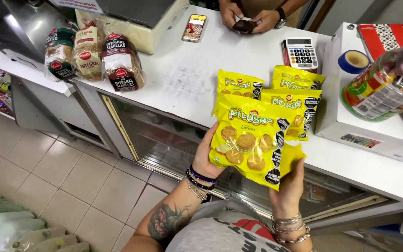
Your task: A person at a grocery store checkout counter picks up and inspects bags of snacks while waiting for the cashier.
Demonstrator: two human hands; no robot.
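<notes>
Now both hands hold one yellow cookie packet [250, 140] up over the front edge of the white desk [187, 79].

Left hand [206, 156] has its grip clamped on the packet's left edge; right hand [289, 186] is clamped on its lower right corner. Three more yellow packets [290, 93] lie on the desk just behind it. Farther back sit a calculator [300, 52], a blue tape roll [353, 61] and bagged bread loaves [94, 56]; another person's hands [250, 18] hold a dark phone [244, 25].
</notes>
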